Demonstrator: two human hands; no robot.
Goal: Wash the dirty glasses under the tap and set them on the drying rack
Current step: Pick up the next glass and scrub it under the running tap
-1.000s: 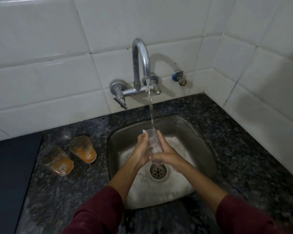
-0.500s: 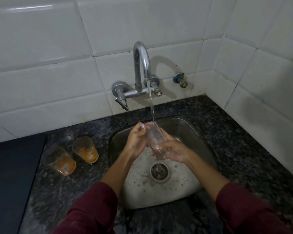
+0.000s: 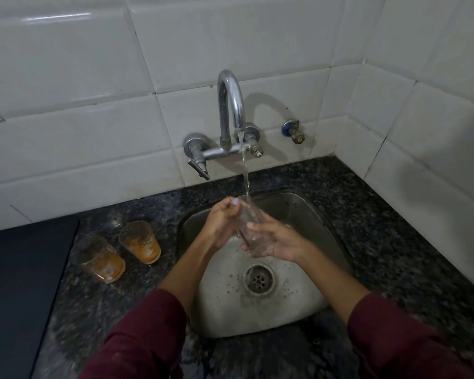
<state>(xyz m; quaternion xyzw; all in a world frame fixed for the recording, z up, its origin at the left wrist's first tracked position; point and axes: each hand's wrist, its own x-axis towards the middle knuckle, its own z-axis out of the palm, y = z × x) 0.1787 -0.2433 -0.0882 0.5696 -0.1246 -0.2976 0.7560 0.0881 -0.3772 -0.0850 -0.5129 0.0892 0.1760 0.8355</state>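
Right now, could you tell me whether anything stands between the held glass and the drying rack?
I cannot tell: no rack shows in this view. Both hands, left and right, hold the glass under the tap, above the sink.

Head view, steeply down over sink point(image 3: 307, 214)

The counter point(image 3: 381, 228) is black granite speckled grey. White tiles point(image 3: 93, 77) cover the walls. Two glasses point(image 3: 140, 242) at left carry orange smears. The sink point(image 3: 307, 214) and tap point(image 3: 230, 105) are silvery steel. The sleeves point(image 3: 148, 337) are maroon.
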